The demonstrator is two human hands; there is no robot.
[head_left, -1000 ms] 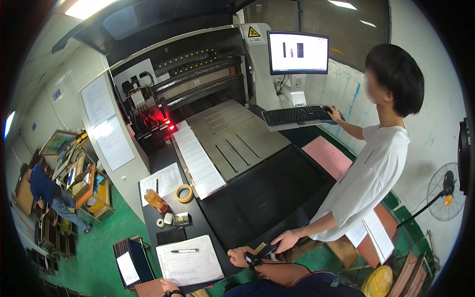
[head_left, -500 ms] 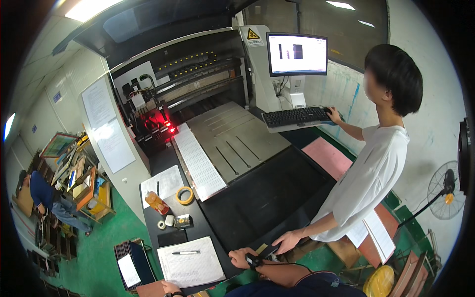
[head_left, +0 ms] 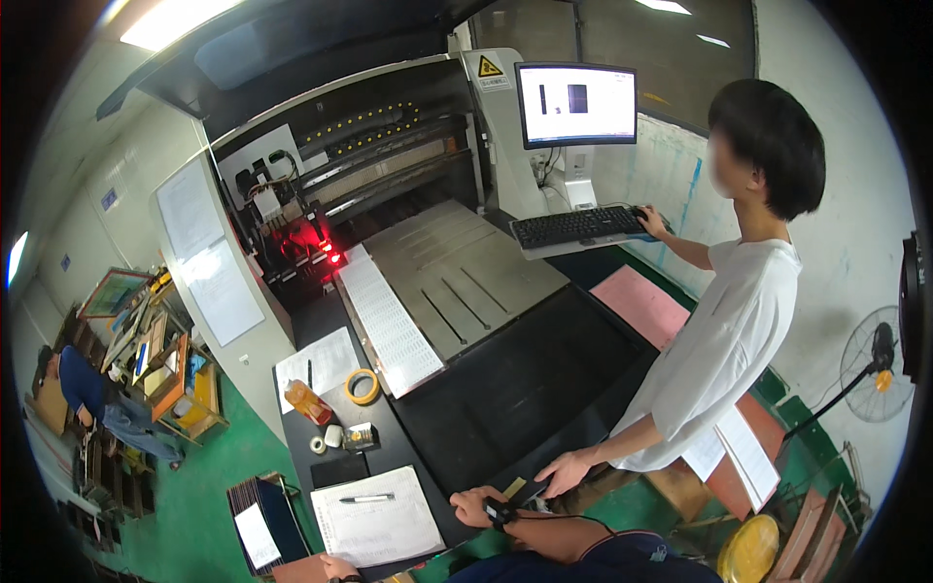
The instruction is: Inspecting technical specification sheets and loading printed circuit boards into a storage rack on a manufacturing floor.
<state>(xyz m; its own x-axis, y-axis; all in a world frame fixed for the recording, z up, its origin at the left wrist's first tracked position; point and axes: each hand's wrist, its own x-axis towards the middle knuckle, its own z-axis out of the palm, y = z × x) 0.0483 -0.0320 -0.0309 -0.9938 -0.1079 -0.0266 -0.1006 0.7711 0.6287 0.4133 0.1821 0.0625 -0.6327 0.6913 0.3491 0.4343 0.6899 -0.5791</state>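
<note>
My right hand [head_left: 472, 506], a black band on its wrist, rests with curled fingers at the front edge of the black machine bed [head_left: 515, 389]. Nothing shows in it. Only part of my left hand [head_left: 338, 567] appears at the lower edge, beside a brown board [head_left: 299, 570] and the near corner of a stack of paper [head_left: 374, 525]; whether it grips anything is hidden. A pen [head_left: 367, 498] lies on that paper. Close to my right hand, a co-worker's hand [head_left: 567, 473] touches the bed's edge; the co-worker's other hand [head_left: 653, 222] is on a mouse beside the keyboard [head_left: 573, 227].
A printed white strip [head_left: 394, 325] lies along the metal plate [head_left: 457, 277], under a red-lit machine head [head_left: 326, 251]. Left of it are a tape roll [head_left: 362, 387], a bottle [head_left: 308, 400] and a small tin [head_left: 361, 436]. A monitor [head_left: 578, 102] and fan [head_left: 872, 364] stand right.
My view has shifted slightly. On the monitor, the small picture between the dark shapes has shrunk. At far left, another person's arm has lowered. My hands stay in place.
</note>
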